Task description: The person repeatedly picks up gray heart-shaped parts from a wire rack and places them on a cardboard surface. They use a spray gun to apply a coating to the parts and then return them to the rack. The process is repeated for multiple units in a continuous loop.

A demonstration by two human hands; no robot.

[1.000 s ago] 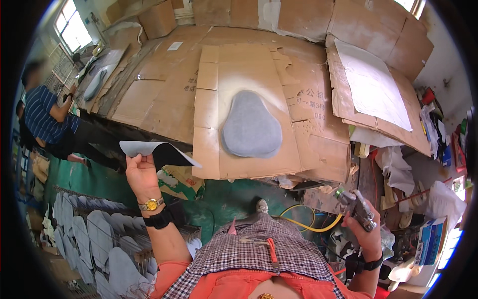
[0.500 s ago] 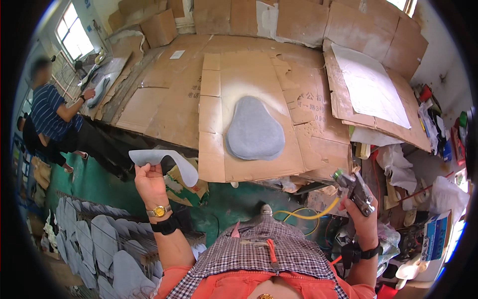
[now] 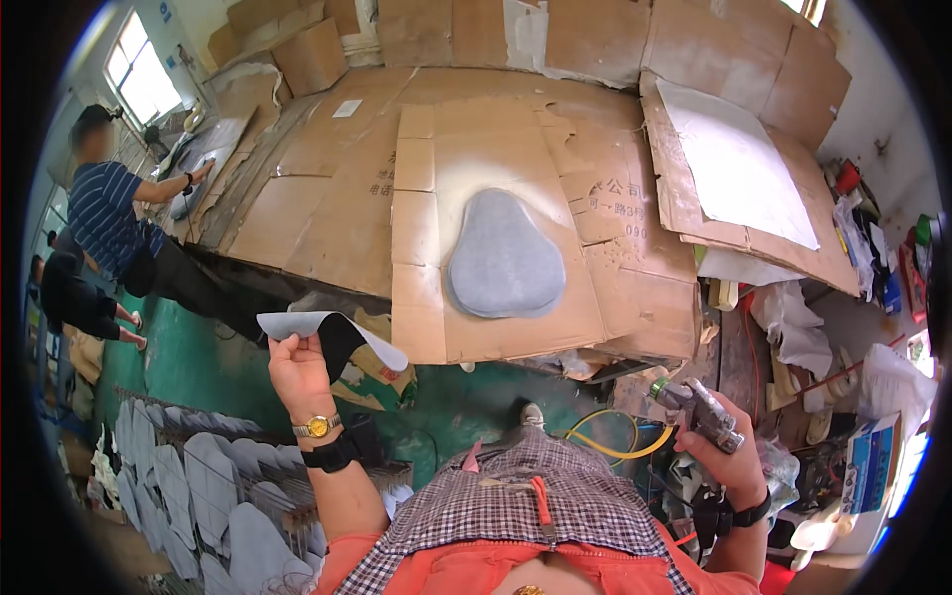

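Above the green floor at the near left, a thin grey curved panel, pale on top and dark underneath, is pinched at its left end by the person's left hand, whose fingers are closed on it; the panel juts to the right, held clear of the bench. That wrist carries a gold watch and a black band. At the near right, the right hand is wrapped around the grip of a metal spray gun, its nozzle pointing up and to the left, toward the bench. A yellow hose loops on the floor just left of the gun. On the cardboard-covered bench ahead lies a grey pear-shaped pad, flat on a cardboard sheet dusted pale around it, well apart from both hands. To the far right a white-coated board rests on more cardboard. Stacked grey panels stand in a rack at the near left. Another person in a striped shirt works at the far left end of the bench.
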